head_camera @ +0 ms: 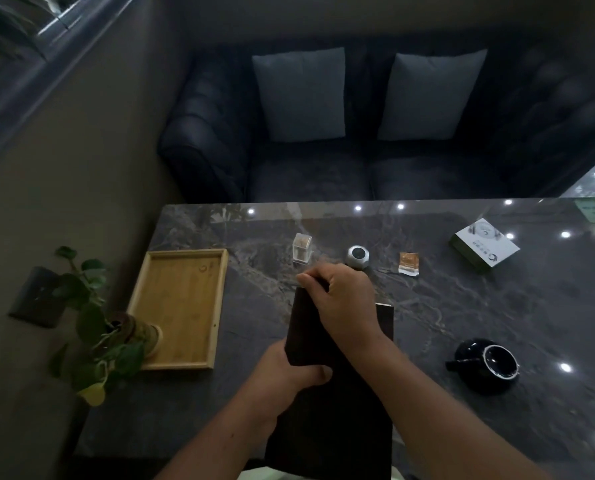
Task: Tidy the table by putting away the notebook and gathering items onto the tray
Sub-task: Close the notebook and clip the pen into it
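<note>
Notebook (330, 427), dark-covered, low in the centre of the frame, on the bench (462, 323), its left part seemingly lifted; open or closed, hard to tell. Gripped at both ends of that lifted part: fingers (311, 277) of the right hand (346, 306) curled over the far edge and clasping it; left hand (285, 374) clamped on the near left corner, thumb on top. Just beyond the right hand, a clear toothpick box (302, 249) and a small silver round object (357, 256), both upright. Further right, an orange sachet (408, 264), then a white box (484, 245) toward the upper right. Black cup (486, 367) right of the notebook, well apart from it. Wooden tray (219, 306) at left of the frame, near the notebook but not touching; potted plant (126, 336) at its near left corner. Dark sofa (323, 174) with two grey cushions (301, 95) across the top of the frame
</note>
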Motion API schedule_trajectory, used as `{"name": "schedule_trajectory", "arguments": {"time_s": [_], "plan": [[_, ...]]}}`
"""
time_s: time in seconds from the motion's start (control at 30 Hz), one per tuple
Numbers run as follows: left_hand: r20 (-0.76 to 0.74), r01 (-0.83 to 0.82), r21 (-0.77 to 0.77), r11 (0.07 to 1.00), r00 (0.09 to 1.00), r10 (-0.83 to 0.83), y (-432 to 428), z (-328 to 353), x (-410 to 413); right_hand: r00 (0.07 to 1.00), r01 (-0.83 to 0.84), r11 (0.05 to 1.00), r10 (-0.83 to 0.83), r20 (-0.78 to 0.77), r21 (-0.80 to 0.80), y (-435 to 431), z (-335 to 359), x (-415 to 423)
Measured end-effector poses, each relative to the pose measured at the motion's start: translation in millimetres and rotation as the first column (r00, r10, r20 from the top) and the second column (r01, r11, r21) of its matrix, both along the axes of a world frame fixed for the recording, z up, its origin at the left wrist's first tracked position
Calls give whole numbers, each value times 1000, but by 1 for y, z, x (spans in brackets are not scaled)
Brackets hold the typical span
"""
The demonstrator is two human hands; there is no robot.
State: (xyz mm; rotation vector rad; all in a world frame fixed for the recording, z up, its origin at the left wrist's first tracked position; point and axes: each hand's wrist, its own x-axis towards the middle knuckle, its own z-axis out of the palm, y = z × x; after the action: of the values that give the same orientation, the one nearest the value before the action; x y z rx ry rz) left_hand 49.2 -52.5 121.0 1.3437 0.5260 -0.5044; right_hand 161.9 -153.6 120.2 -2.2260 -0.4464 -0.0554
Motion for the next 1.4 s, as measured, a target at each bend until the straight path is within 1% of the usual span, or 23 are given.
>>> {"name": "schedule_trajectory", "arguments": {"time_s": [0.1,0.23,0.33,0.53,0.83,1.0,1.03,1.1,1.17,1.23,1.3,1.4], "plan": [[17,-19,-13,1000,1000,19,1,-1,-2,999,-31,999,31,9,-20,-1,-2,-1],[8,-62,-53,997,998,63,6,-3,-3,988,-145,988,147,42,-56,-2,-1,-6],[5,-70,-63,996,998,70,8,-5,-3,981,-184,979,189,49,-81,-2,-1,-7],[27,-90,-56,994,995,92,8,-5,-3,981,-171,981,178,78,-88,2,0,-11],[46,-96,-58,994,994,99,13,-9,-4,981,-168,976,179,78,-136,11,0,-14],[59,-82,-29,996,995,83,18,-11,-4,988,-138,985,145,58,-102,21,-3,-18],[65,-79,-26,997,995,81,20,-12,-4,986,-144,982,153,68,-119,23,-3,-18],[81,-73,-33,997,994,76,24,-12,-2,976,-164,960,192,105,-228,25,-4,-19],[102,-67,-45,997,992,72,27,-14,0,963,-169,901,238,130,-400,25,-5,-18],[109,-67,-68,995,991,75,30,-16,1,958,-139,834,250,142,-533,23,-6,-16],[101,-80,-96,992,991,89,33,-19,4,967,-96,793,217,131,-601,18,-7,-10],[55,-91,-157,983,993,101,37,-26,7,990,-23,773,106,93,-634,3,-9,-6]]}}
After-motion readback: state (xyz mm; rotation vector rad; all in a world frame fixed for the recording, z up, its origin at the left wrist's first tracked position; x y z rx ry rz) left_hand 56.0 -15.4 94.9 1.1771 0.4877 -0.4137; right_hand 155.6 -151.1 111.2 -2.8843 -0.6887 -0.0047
